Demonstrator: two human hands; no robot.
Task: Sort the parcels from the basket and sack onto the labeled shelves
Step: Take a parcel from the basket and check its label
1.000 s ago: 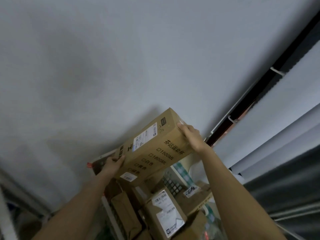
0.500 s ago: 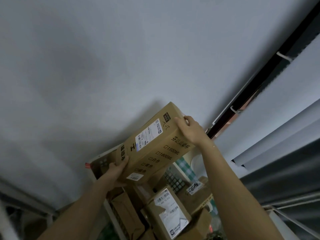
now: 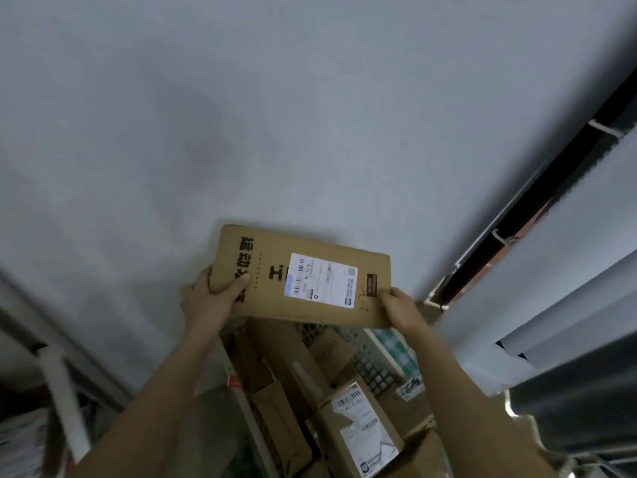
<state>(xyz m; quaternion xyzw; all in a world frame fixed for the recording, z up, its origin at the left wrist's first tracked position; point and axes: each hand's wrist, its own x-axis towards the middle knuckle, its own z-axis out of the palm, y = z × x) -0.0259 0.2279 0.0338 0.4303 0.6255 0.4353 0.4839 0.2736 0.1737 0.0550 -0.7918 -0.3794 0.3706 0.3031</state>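
A long brown cardboard parcel (image 3: 269,298) with a white shipping label facing me is held up in front of the pale wall. My left hand (image 3: 206,298) grips its left end, thumb across the printed face. At the right end, my right hand (image 3: 401,307) holds the lower corner with curled fingers. Below the parcel stands a white perforated basket (image 3: 370,365) filled with several more brown parcels, one of them (image 3: 358,429) bearing white labels.
A metal shelf frame (image 3: 65,381) runs along the lower left. Grey window blinds (image 3: 558,288) and a dark window frame (image 3: 537,198) fill the right side. A checked sack (image 3: 396,350) shows behind the basket.
I have turned the parcel so its labelled face now points at me and lies nearly level. Both hands shifted with it, and the view tilted a little downward.
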